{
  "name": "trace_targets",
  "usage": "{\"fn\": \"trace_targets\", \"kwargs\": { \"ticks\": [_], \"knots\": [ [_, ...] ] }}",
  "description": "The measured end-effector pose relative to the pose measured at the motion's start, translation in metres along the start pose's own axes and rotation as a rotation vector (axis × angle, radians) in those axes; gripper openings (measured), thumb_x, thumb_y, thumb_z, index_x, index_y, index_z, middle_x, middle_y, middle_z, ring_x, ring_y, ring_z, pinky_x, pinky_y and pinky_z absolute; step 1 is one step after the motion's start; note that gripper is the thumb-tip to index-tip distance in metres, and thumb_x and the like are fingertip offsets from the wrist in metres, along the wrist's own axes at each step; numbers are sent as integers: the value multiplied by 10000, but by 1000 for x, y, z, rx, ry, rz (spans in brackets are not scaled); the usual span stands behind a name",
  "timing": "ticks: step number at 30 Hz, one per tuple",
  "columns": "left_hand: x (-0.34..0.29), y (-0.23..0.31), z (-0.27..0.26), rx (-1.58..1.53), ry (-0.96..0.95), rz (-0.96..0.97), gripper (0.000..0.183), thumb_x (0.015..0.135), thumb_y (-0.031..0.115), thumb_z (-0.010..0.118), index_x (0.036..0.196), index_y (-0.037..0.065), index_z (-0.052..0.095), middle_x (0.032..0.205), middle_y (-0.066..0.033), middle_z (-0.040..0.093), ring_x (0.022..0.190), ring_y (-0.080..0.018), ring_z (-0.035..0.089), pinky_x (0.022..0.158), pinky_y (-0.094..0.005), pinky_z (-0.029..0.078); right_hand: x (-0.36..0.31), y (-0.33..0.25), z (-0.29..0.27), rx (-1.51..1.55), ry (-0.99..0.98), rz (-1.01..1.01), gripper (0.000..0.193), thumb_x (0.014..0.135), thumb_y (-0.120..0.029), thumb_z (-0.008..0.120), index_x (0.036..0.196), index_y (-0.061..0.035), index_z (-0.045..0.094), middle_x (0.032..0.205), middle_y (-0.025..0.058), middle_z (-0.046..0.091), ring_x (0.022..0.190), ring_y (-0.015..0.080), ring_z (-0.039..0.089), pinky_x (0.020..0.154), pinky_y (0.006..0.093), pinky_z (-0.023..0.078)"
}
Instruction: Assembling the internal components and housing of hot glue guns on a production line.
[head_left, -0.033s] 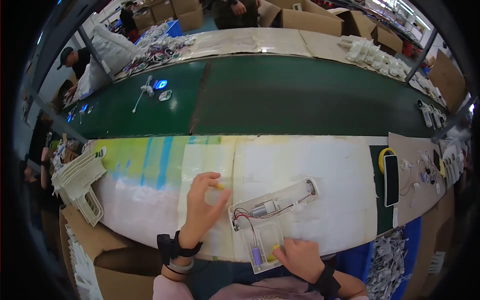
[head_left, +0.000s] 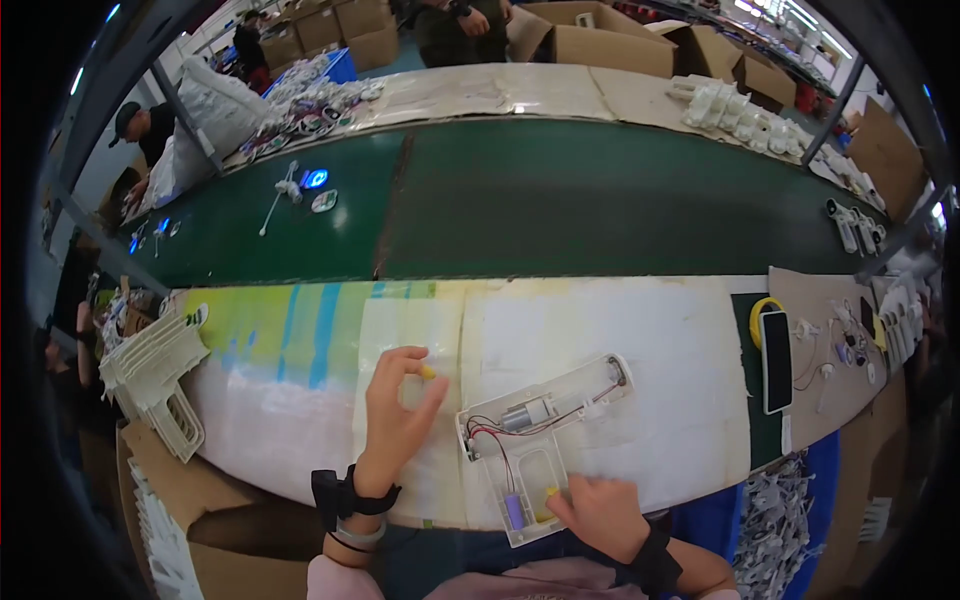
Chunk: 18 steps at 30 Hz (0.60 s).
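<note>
An open white plastic housing [head_left: 580,385] lies on the surface [head_left: 680,400], with a silvery motor [head_left: 517,417], thin wires and, in its lower part, a purple cylinder [head_left: 514,511]. Just left of the housing, the left hand [head_left: 400,412] is raised with thumb and fingers apart, a yellow patch at one fingertip. The right hand [head_left: 608,515] curls against the housing's lower right edge; whether it grips cannot be told. A phone [head_left: 776,362] lies well right of the housing.
</note>
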<state>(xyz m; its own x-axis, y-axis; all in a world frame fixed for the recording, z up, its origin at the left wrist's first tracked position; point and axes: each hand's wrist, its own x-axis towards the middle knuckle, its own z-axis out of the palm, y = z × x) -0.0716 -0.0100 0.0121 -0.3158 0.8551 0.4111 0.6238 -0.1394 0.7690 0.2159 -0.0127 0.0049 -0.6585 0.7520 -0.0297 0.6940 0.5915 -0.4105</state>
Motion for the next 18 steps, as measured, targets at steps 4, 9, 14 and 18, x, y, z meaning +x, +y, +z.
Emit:
{"fn": "trace_targets", "kwargs": {
  "ticks": [4, 9, 14, 18],
  "knots": [
    [1, -24, -7, -87, 44, -76, 186, 806, -17, 697, 941, 3, 570, 1140, -143, 609, 1041, -223, 602, 928, -308, 470, 44, 35, -22, -96, 63, 96, 358, 869, -358, 645, 682, -58, 589, 600, 153, 622, 545, 359, 625, 492, 475, 470],
    [-17, -52, -6, -90, -69, -37, 201, 782, 38, 722, 943, 26, 602, 1073, -146, 623, 1024, -292, 592, 913, -370, 471, 150, 131, -54, -275, 112, 168, 481, 916, -461, 564, 736, -25, 657, 714, 192, 670, 696, 379, 670, 636, 484, 526],
    [-4, -51, -10, -63, -104, -12, 292, 773, 206, 785, 983, 56, 649, 1144, -187, 622, 1082, -367, 568, 956, -486, 438, 246, 199, -104, -279, 85, 323, 504, 879, -466, 565, 867, 9, 731, 913, 256, 703, 893, 423, 685, 797, 490, 549],
    [-16, -43, -15, 131, -225, 71, 301, 745, 196, 793, 957, 43, 644, 1139, -201, 614, 1059, -401, 555, 925, -482, 443, 295, 269, -102, -292, 157, 531, 525, 839, -537, 593, 935, -46, 754, 978, 229, 718, 966, 376, 700, 852, 472, 551]
  ]
}}
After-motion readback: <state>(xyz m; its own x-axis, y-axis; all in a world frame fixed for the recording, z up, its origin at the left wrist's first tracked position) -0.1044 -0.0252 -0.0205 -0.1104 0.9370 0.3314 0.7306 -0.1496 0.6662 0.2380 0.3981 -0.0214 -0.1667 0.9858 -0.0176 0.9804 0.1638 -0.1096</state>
